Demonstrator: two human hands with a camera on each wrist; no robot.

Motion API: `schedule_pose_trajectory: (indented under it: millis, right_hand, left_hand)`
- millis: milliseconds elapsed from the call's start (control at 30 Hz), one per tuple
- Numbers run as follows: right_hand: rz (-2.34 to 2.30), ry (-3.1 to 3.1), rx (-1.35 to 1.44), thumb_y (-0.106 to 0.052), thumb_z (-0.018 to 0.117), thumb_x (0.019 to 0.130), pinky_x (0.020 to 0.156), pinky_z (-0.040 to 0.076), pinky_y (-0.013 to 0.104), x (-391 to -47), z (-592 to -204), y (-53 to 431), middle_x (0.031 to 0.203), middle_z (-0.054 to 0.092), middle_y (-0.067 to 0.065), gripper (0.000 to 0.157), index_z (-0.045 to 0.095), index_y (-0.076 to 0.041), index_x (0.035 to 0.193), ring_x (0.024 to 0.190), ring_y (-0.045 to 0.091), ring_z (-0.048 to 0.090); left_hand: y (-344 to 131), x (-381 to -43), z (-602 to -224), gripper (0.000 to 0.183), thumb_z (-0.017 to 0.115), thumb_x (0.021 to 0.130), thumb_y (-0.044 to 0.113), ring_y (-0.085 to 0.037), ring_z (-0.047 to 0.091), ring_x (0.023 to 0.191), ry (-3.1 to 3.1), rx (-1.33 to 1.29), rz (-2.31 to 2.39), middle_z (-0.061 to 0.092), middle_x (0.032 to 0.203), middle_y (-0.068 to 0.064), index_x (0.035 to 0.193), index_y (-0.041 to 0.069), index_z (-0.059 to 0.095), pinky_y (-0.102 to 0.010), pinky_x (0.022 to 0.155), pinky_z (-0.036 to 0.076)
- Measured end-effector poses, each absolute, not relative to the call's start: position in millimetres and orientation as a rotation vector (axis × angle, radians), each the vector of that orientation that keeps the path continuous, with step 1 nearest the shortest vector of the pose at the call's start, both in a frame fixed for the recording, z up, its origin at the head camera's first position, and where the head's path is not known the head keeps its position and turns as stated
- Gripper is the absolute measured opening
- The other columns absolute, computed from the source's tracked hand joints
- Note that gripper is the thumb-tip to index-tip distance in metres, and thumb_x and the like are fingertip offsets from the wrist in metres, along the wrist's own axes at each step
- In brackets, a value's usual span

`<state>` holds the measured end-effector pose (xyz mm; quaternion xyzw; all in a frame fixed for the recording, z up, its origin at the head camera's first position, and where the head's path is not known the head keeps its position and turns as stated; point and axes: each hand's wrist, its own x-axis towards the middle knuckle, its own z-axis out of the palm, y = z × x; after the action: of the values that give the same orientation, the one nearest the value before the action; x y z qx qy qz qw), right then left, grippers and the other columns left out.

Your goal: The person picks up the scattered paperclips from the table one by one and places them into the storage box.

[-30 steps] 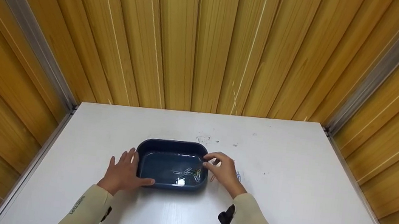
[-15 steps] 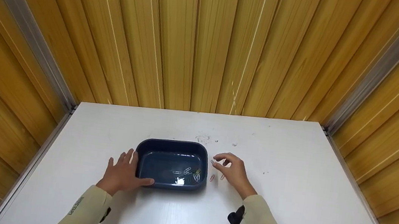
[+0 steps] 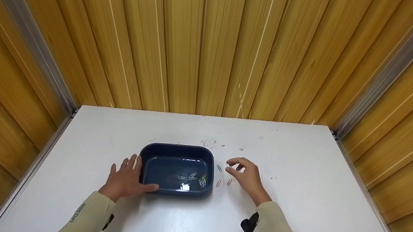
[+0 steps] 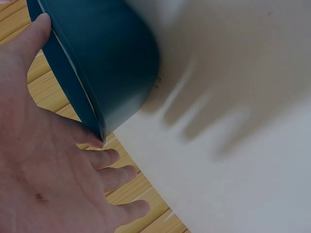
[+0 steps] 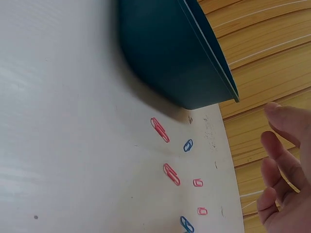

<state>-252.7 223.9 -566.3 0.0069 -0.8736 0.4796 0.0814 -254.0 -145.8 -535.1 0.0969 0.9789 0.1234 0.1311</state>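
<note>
A dark blue rectangular dish [image 3: 177, 193] sits on the white table. Several paper clips [image 3: 182, 177] lie inside it, near its right end. My left hand [image 3: 123, 180] is at the dish's left end, thumb over the front rim and fingers extended along the side. To the right of the dish, my right hand [image 3: 249, 178] hovers with thumb and forefinger apart and nothing visible between them. Below it are a blue paper clip [image 3: 219, 168] and two red ones [image 3: 218, 183]. The right wrist view also has small pink clips [image 5: 198, 183] and another blue clip [image 5: 186, 224].
Yellow wood-patterned panels [image 3: 215, 46] rise behind the table [image 3: 118, 129] and along both sides. Dark smudges [image 3: 209, 144] mark the tabletop behind the dish. Each sleeve has a small black device [image 3: 249, 222] at the wrist.
My right hand has drawn away from the dish's right rim, moving right over the loose clips. The blue clip and two red clips beside the dish are now uncovered. My left hand stays put.
</note>
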Motion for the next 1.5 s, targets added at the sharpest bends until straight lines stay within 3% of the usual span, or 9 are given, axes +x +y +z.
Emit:
schedule_pose_trajectory:
  millis: [533,767,1500]
  right_hand:
    - [1.429,-2.646,-0.067,-0.017,0.075,0.084,0.071,0.045,0.021,-250,-569,239,0.097,0.069,-0.003,0.016,0.074,-0.018,0.100,0.084,0.013,0.055]
    - [1.420,-2.661,-0.092,-0.015,0.075,0.084,0.076,0.045,0.024,-248,-569,244,0.100,0.069,-0.002,0.017,0.074,-0.018,0.101,0.087,0.014,0.057]
    - [1.418,-2.632,-0.142,-0.012,0.074,0.084,0.076,0.046,0.022,-244,-582,260,0.099,0.071,0.000,0.016,0.074,-0.017,0.099,0.084,0.012,0.056]
  left_hand:
    - [-145,-253,-534,0.120,0.063,0.073,0.074,-0.048,0.018,0.145,2.835,0.262,0.366,0.018,0.159,-0.025,0.152,-0.005,0.018,-0.070,0.113,0.010]
    - [-145,-253,-534,0.120,0.063,0.074,0.073,-0.047,0.017,0.145,2.832,0.261,0.380,0.017,0.159,-0.026,0.152,-0.005,0.018,-0.070,0.113,0.010]
    - [-145,-254,-534,0.121,0.062,0.074,0.074,-0.048,0.017,0.145,2.820,0.263,0.373,0.017,0.159,-0.026,0.151,-0.007,0.017,-0.070,0.113,0.009]
